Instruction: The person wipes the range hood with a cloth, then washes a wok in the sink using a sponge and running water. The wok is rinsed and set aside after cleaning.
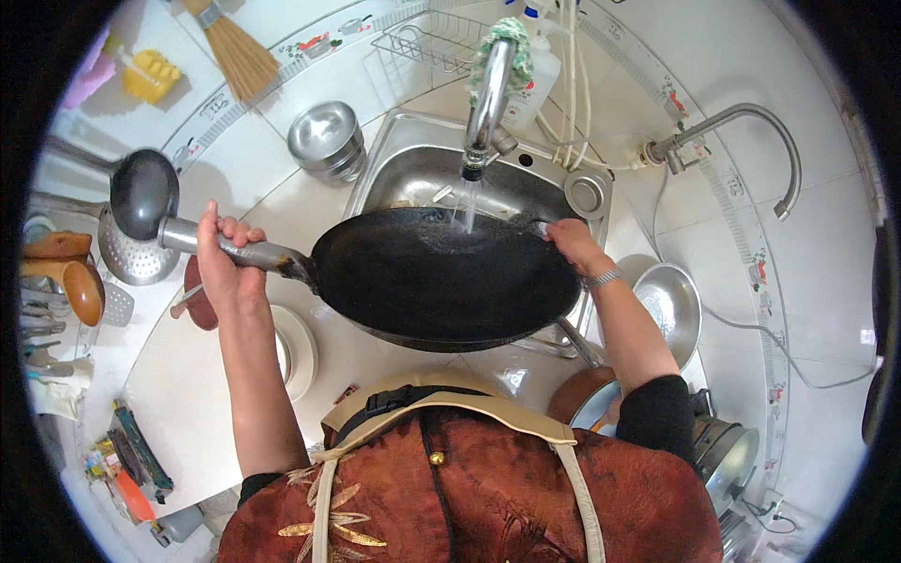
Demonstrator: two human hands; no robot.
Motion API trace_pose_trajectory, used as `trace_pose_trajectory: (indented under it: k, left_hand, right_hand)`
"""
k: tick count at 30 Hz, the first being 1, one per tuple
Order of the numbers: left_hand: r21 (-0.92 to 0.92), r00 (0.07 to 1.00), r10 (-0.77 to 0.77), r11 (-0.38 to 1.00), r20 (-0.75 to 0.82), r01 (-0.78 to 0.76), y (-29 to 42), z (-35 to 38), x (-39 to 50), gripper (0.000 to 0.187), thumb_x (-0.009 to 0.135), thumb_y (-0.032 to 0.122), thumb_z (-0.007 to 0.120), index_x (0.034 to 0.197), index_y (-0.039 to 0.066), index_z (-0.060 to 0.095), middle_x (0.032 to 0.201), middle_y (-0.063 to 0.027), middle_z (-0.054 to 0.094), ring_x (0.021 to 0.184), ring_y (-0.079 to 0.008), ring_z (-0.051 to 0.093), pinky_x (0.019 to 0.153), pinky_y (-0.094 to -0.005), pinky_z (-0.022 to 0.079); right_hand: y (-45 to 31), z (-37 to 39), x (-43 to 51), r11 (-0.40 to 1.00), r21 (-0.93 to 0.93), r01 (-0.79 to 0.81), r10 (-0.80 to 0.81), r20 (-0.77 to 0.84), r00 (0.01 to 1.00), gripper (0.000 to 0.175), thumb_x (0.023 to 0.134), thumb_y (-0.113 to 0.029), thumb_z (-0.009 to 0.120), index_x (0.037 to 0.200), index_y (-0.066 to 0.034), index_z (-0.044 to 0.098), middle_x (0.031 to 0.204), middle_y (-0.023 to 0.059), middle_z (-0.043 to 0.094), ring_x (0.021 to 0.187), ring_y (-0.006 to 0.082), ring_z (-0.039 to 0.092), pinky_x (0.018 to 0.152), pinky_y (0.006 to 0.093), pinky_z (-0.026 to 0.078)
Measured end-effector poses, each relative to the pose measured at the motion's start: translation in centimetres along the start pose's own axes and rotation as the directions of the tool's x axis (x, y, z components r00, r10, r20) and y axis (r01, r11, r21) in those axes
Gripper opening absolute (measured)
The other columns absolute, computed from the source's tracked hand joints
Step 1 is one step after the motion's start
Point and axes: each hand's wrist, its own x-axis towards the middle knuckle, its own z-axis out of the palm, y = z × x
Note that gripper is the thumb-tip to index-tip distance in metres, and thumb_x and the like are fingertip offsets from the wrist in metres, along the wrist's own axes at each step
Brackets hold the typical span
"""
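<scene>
A large black wok [443, 288] is held over the front of a stainless steel sink [415, 165], its inside facing up. My left hand [232, 253] grips the wok's tubular metal handle [271, 257]. At the wok's right rim, my right hand [571, 243] holds a small scrubbing pad [538, 229], dark with a pale patch and partly hidden by the fingers. Water runs from the chrome faucet [489, 98] onto the far inner side of the wok. A green and white mesh cloth [521, 53] is draped around the faucet.
Stacked steel bowls [327, 141] stand left of the sink. A steel basin [669, 313] and a lidded pot [725, 464] are at right. A ladle [146, 193] and a skimmer [141, 257] hang at left, near a white dish [299, 352]. A curved second faucet [760, 112] juts from the right wall.
</scene>
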Motion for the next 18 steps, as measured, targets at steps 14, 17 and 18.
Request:
trace_pose_trajectory:
  k: [14, 17, 18]
  left_hand:
    - [-0.216, 0.931, -0.365, 0.91, -0.015, 0.354, -11.7, -1.7, 2.1, 0.024, 0.088, 0.017, 0.061, 0.073, 0.013, 0.042, 0.062, 0.0018, 0.042, 0.052, -0.0103, 0.04, 0.056, -0.0288, 0.04]
    - [-0.254, 0.895, -0.445, 0.87, -0.037, 0.422, -15.2, -2.7, 2.9, 0.025, 0.089, 0.02, 0.059, 0.073, 0.014, 0.041, 0.061, 0.0007, 0.041, 0.051, -0.0115, 0.039, 0.054, -0.0296, 0.039]
    - [-0.257, 0.885, -0.461, 0.864, -0.061, 0.433, -16.1, -3.2, 3.1, 0.025, 0.089, 0.02, 0.059, 0.073, 0.013, 0.041, 0.061, 0.0004, 0.041, 0.051, -0.0118, 0.039, 0.054, -0.0299, 0.039]
  right_hand:
    - [1.2, -10.4, -11.6, 0.975, -0.19, 0.112, -0.201, -0.549, 0.812, 0.03, 0.084, -0.025, 0.059, 0.076, 0.0026, 0.068, 0.068, 0.0174, 0.065, 0.063, 0.0247, 0.063, 0.061, 0.0372, 0.047]
    - [0.2, -11.0, -13.5, 0.977, -0.178, 0.121, -0.206, -0.615, 0.761, 0.03, 0.084, -0.025, 0.061, 0.074, 0.0029, 0.066, 0.063, 0.016, 0.062, 0.058, 0.0239, 0.059, 0.058, 0.037, 0.045]
    - [-0.2, -11.1, -13.9, 0.978, -0.16, 0.133, -0.205, -0.632, 0.748, 0.031, 0.084, -0.026, 0.061, 0.073, 0.003, 0.064, 0.061, 0.0157, 0.06, 0.056, 0.0238, 0.057, 0.057, 0.0371, 0.044]
